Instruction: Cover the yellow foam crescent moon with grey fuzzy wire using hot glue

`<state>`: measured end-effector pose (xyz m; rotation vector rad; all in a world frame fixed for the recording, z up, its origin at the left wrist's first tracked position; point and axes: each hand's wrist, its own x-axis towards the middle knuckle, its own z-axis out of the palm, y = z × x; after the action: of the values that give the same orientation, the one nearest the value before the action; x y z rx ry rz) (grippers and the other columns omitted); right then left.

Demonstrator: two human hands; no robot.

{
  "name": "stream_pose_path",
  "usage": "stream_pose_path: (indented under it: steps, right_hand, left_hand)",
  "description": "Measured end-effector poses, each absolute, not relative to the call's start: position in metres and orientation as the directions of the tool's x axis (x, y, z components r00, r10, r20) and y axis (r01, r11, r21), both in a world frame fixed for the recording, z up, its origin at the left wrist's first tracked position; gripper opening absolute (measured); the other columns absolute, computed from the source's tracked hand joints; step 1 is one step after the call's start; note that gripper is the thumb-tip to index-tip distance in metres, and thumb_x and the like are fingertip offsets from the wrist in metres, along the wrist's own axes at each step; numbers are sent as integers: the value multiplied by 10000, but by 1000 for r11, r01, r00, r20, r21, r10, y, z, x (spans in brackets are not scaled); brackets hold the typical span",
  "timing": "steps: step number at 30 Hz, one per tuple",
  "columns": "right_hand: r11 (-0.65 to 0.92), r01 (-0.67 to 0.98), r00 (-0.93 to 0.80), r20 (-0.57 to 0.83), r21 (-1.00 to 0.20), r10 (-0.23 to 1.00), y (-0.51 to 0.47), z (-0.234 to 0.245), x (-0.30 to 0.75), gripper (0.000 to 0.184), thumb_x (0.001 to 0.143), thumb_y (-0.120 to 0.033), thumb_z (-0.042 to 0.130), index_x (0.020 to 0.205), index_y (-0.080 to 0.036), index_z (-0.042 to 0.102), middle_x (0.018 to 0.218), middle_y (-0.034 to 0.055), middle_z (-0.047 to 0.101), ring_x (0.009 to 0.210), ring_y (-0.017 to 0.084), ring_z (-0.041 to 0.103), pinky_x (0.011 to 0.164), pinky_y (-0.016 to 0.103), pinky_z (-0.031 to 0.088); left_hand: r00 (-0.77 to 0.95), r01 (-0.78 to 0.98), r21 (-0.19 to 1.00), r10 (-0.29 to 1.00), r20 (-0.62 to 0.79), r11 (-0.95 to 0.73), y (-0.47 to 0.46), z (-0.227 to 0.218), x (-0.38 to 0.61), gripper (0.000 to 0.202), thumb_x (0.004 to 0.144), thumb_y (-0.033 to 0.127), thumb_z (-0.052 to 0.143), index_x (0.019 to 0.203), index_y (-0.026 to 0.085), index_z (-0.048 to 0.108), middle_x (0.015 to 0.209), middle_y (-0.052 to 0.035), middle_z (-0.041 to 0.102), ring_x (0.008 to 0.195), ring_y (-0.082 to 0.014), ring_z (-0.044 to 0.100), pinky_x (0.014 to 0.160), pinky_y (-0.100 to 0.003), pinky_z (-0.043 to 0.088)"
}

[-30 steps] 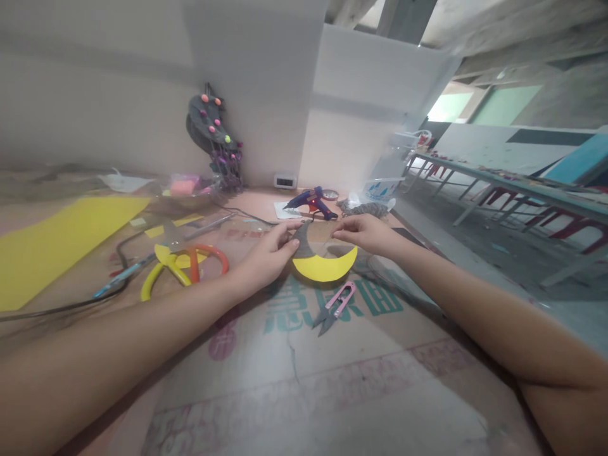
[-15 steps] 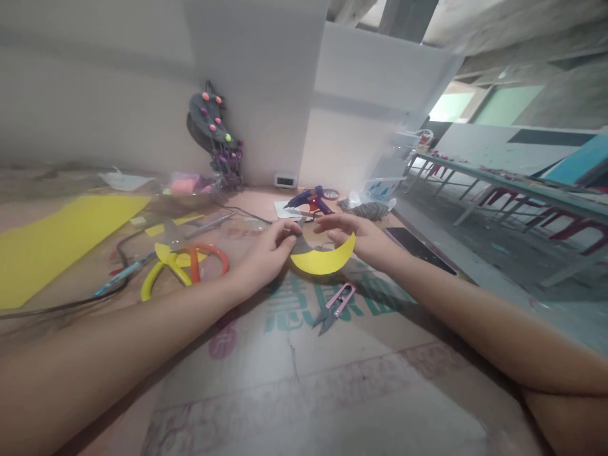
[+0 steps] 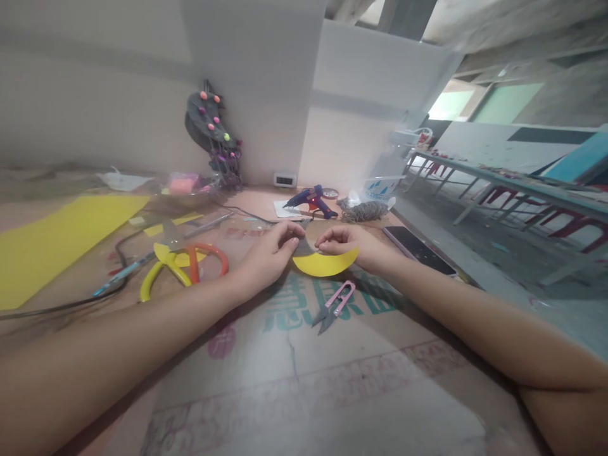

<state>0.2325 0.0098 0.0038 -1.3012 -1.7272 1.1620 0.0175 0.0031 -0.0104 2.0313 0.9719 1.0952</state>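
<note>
A yellow crescent-shaped paper piece [image 3: 327, 263] is held just above the cardboard on the table. Grey material covers its left part. My left hand [image 3: 273, 250] pinches that grey left end between thumb and fingers. At the crescent's inner edge, my right hand [image 3: 349, 244] is closed, thumb against fingertips; what lies in the pinch is too small to make out. Below the crescent lie pink-handled thread snips [image 3: 335, 307], blades pointing toward me. Beyond my hands are a blue glue gun [image 3: 311, 201] and a bundle of grey yarn [image 3: 365, 211].
Yellow-handled pliers [image 3: 166, 266], orange-handled scissors [image 3: 209, 259] and a yellow sheet [image 3: 61, 240] lie on the left. A phone [image 3: 420, 251] rests at the table's right edge. A grey crescent ornament with pompoms [image 3: 206, 120] stands at the back, near a small digital clock [image 3: 285, 180].
My right hand has lowered and its fingers have closed at the crescent's inner edge. The crescent's right tip has tilted down a little. My left hand stays nearly in place.
</note>
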Motion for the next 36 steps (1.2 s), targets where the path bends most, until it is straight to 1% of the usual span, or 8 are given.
stream_pose_path:
  steps: [13, 17, 20, 22, 25, 28, 32, 36]
  right_hand:
    - [280, 517, -234, 181, -809, 955, 9, 11, 230, 200, 724, -328, 665, 832, -162, 692, 690, -4, 612, 595, 107, 503, 546, 228, 355]
    - [263, 403, -219, 187, -877, 958, 8, 9, 232, 310, 770, -416, 656, 945, -161, 678, 717, -5, 589, 536, 83, 453, 498, 218, 341]
    - [304, 238, -109, 286, -923, 952, 10, 5, 235, 397, 833, -528, 589, 1045, -196, 637, 910, 21, 619, 563, 73, 476, 520, 217, 406]
    - [337, 137, -15, 339, -931, 941, 13, 1, 237, 418, 856, -592, 532, 1020, -214, 599, 960, 22, 613, 579, 79, 501, 547, 230, 457]
    - [291, 64, 15, 293, -954, 956, 15, -4, 237, 467, 849, -675, 472, 967, -227, 535, 854, 2, 590, 522, 87, 488, 513, 253, 486]
    - [252, 162, -51, 247, -954, 968, 10, -5, 232, 495, 812, -708, 500, 918, -224, 512, 781, -10, 590, 500, 88, 500, 506, 251, 491]
    - [212, 293, -125, 182, -932, 975, -4, -2, 224, 464, 733, -624, 663, 842, -180, 579, 655, -13, 590, 465, 84, 475, 433, 215, 414]
    - [181, 364, -145, 136, -914, 980, -9, -2, 220, 417, 726, -565, 681, 741, -156, 601, 537, -20, 543, 437, 90, 454, 395, 207, 361]
  left_hand:
    - [440, 232, 827, 814, 380, -512, 5, -14, 19, 187, 922, 230, 441, 1061, 177, 553, 1094, -63, 627, 1016, -209, 574, 910, -339, 441]
    - [411, 255, 818, 824, 390, -515, 6, -14, 18, 194, 929, 219, 420, 1048, 183, 569, 1090, -52, 637, 1044, -205, 570, 951, -344, 424]
    - [309, 289, 818, 857, 412, -497, 8, -13, 16, 221, 929, 194, 401, 1048, 184, 586, 1121, -54, 640, 1094, -207, 556, 997, -359, 401]
    - [233, 266, 844, 881, 413, -466, 10, -12, 15, 238, 927, 193, 404, 1085, 180, 581, 1159, -63, 635, 1123, -211, 549, 1011, -367, 395]
    - [152, 208, 893, 915, 374, -400, 10, -9, 16, 266, 918, 172, 410, 1145, 173, 549, 1208, -78, 622, 1119, -200, 566, 984, -345, 424]
    - [137, 161, 892, 904, 404, -423, 11, -8, 18, 278, 901, 145, 433, 1165, 160, 521, 1205, -90, 616, 1119, -186, 568, 976, -323, 432]
    - [202, 109, 870, 868, 453, -480, 10, -12, 19, 305, 890, 163, 474, 1193, 159, 507, 1174, -88, 602, 1085, -180, 572, 943, -307, 440]
    - [301, 101, 863, 842, 448, -495, 7, -13, 19, 368, 913, 219, 475, 1276, 161, 458, 1013, -61, 625, 920, -165, 603, 817, -283, 467]
